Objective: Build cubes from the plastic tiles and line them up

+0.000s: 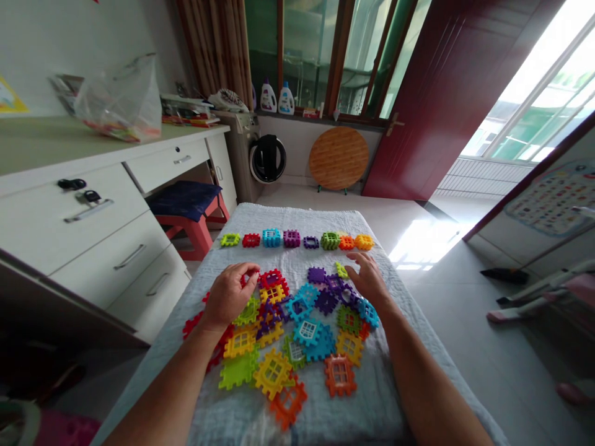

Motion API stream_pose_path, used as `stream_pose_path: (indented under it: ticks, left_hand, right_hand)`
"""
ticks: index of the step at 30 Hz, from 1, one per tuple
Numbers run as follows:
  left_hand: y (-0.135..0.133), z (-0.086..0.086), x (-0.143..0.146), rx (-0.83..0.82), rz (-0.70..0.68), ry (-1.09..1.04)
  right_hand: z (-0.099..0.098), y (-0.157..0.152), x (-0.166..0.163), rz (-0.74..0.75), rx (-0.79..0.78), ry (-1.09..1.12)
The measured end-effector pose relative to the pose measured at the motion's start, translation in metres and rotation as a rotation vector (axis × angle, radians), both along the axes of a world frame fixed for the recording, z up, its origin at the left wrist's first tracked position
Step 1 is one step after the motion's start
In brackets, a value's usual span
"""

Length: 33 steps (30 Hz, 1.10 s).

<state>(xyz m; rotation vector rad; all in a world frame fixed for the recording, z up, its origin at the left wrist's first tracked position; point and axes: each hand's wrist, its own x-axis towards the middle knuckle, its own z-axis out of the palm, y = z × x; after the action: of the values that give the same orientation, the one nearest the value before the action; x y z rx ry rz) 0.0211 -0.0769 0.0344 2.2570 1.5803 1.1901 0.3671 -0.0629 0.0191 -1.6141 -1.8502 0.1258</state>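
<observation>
My right hand (368, 275), fingers parted, nearer lime-green notched plastic tile (341, 270), just left of thumb; left hand (231, 295) curled, can't tell grip.

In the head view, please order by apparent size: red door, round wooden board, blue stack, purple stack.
1. Red door
2. Round wooden board
3. Blue stack and purple stack: nearly alike, so not ranked.

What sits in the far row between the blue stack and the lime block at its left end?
In the head view, the red stack sits between the lime block and the blue stack.
</observation>
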Motion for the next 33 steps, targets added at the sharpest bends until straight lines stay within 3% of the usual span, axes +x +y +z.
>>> stream_pose_path:
  ticks: [7,11,20,28,33]
  left_hand:
    - [0.0,0.001,0.001,-0.023,0.022,-0.004]
    - [0.0,0.001,0.002,-0.023,0.014,-0.003]
    - [0.011,-0.007,-0.019,-0.05,0.102,0.061]
    - [0.014,-0.013,-0.022,-0.094,0.077,0.108]
    - [0.013,-0.012,-0.018,-0.074,0.069,0.086]
  right_hand:
    - [0.009,-0.011,0.0,0.287,-0.157,-0.08]
    - [0.01,-0.015,-0.009,0.376,-0.181,-0.172]
    - [0.011,-0.02,-0.016,0.23,-0.221,-0.258]
    - [0.013,-0.014,-0.009,0.286,-0.165,0.027]
    - [0.008,-0.009,-0.008,0.191,-0.13,0.195]
